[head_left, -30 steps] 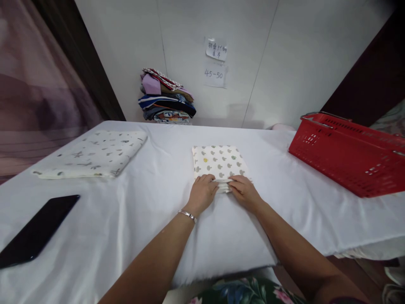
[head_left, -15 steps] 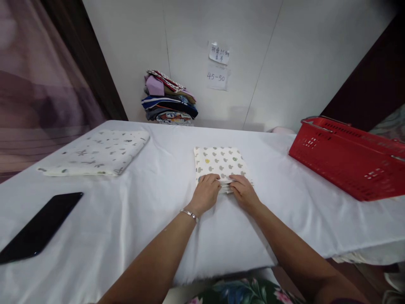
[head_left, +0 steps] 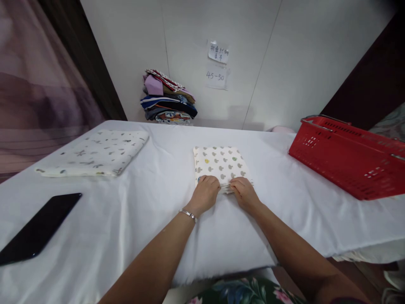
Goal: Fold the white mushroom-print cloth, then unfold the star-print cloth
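A folded white cloth (head_left: 218, 162) with small grey, yellow and green prints lies flat on the white-covered table (head_left: 164, 177) in front of me. Its near edge shows several stacked layers. My left hand (head_left: 206, 193) grips that edge on the left side, fingers curled over the top. On the right side, my right hand (head_left: 244, 193) pinches the same edge between thumb and fingers. A short stretch of the layered edge shows between both hands. My thumbs are mostly hidden.
Another folded printed cloth (head_left: 98, 154) lies at the left, with a black phone (head_left: 41, 226) nearer to me. A red plastic basket (head_left: 344, 158) stands at the right. Against the wall is a stack of folded fabrics (head_left: 169, 99), left of paper notes (head_left: 217, 65).
Both hands keep hold of the cloth's near edge. My fingers have shifted very slightly toward me, and the cloth stays in place.
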Demonstrator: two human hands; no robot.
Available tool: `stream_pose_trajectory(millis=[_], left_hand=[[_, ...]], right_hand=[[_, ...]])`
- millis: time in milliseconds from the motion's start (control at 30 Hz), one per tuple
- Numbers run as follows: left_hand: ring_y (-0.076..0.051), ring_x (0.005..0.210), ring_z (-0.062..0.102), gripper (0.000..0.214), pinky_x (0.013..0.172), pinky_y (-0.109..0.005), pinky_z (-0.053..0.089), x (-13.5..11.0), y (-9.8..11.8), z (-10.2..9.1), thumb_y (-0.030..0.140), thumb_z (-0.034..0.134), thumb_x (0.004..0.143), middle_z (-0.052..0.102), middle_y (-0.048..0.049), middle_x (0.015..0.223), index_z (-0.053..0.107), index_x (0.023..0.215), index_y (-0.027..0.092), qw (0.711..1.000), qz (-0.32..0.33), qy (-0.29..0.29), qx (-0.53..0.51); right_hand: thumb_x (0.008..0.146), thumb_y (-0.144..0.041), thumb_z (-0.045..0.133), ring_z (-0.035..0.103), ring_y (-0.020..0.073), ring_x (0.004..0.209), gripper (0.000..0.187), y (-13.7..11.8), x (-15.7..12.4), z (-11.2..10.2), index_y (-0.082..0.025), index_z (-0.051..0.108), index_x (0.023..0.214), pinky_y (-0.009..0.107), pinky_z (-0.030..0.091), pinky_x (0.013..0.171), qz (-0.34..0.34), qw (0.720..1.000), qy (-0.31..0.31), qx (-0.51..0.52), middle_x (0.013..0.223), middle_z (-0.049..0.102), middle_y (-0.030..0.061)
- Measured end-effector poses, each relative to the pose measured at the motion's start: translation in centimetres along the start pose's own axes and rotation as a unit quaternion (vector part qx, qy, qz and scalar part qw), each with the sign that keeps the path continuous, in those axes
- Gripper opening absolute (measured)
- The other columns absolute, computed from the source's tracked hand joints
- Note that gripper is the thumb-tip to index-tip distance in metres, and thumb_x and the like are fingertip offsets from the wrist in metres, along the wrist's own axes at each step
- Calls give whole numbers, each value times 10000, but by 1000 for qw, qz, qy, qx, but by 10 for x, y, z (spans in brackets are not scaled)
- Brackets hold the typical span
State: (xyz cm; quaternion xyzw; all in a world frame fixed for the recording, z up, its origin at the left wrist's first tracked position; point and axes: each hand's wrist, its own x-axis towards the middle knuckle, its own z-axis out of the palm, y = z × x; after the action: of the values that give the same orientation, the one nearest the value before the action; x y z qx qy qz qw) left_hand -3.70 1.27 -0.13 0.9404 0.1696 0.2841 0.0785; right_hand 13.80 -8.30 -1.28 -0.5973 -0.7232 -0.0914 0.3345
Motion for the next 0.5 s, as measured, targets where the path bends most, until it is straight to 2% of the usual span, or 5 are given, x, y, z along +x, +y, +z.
stream_pose_trajectory(millis=[133,333,433,500], left_hand=[[-177,773,498,187,813,-372,374,0,-1,1,135,371,885,550,-37,789,522,784,182,1000,-7,10,-6],[-173,766,504,183,826,-366,378,1,-1,2,133,377,890,556,-36,775,516,780,180,1000,-14,12,11],[-174,757,510,193,831,-372,380,1,0,2,125,374,889,558,-35,760,516,771,183,1000,-18,10,16],[-174,759,517,198,838,-376,378,1,0,2,122,372,887,561,-35,762,519,770,184,1000,-20,10,17]], right_hand=[[901,-156,392,556,210,883,179,1,-1,2,-197,564,871,378,440,794,2,1000,-1,-9,928,624,81],[906,-189,409,554,224,903,217,2,-2,3,-185,558,1064,393,445,807,-3,1000,-7,-24,969,625,98],[906,-208,422,555,222,914,227,1,-1,2,-206,574,1074,392,448,807,-11,1000,-20,-17,984,627,90],[906,-207,423,556,216,897,221,1,-1,2,-207,594,1046,383,454,793,-9,1000,-7,-11,961,630,86]])
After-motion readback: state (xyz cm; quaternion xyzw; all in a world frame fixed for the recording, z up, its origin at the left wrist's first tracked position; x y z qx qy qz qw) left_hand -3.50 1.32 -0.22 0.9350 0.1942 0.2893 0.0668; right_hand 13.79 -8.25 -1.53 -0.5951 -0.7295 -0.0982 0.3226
